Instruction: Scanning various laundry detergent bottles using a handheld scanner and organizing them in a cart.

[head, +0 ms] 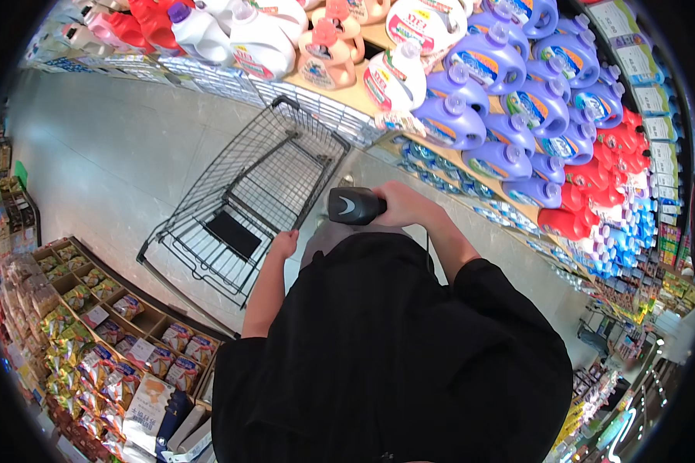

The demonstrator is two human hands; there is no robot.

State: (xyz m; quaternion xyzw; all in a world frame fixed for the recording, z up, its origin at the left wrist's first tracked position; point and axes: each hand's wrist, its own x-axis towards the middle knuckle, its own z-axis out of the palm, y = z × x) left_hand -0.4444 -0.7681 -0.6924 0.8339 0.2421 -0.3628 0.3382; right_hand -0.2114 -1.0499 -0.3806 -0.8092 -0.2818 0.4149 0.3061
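A black handheld device with a pale curved mark [353,206] is in my right hand [398,204], whose fingers wrap around its back end. A thin cable hangs below that hand. My left hand [285,243] is beside the near side of an empty wire shopping cart [278,179]; its fingers look curled, and whether they grip the cart's frame cannot be told. On the cart's folding seat lies a black panel [233,232]. The cart's handlebar [185,298] points to the lower left, away from my hands.
Purple detergent jugs [486,61], white jugs [263,43] and red bottles [599,179] crowd the display along the top and right. At lower left stands a divided wooden shelf [145,315] of packaged snacks. Grey tiled floor [104,150] runs between them.
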